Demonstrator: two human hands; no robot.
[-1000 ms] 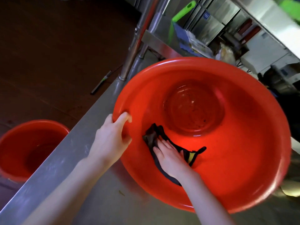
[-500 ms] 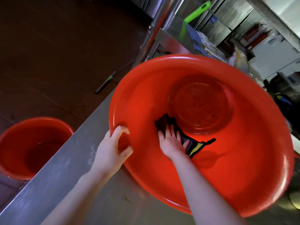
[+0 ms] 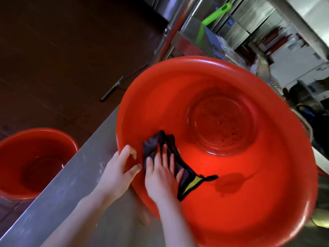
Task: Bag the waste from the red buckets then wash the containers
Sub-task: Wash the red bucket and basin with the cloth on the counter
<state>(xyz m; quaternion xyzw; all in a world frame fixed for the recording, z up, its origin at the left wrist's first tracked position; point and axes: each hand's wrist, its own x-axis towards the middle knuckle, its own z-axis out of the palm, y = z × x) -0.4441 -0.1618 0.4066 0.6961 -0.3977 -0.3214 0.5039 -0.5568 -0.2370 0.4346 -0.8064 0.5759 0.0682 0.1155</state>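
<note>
A large red basin (image 3: 249,175) stands tilted on the steel counter, its wet inside facing me. My left hand (image 3: 117,173) grips its near left rim, thumb inside and fingers curled over the edge. Inside the basin, my right hand (image 3: 160,173) presses a dark cloth with a yellow patch (image 3: 170,157) flat against the left inner wall, fingers straight. A second red bucket (image 3: 33,161) sits lower down at the left, on the floor beside the counter, with a little water in it.
The steel counter (image 3: 71,189) runs diagonally under the basin. A long dark tool (image 3: 112,90) lies on the dark floor. Steel table legs, a green-handled tool (image 3: 213,13) and cluttered shelves stand behind the basin at the upper right.
My right hand has slid the cloth leftward along the basin's inner wall, close to my left hand. The left hand keeps its hold on the rim.
</note>
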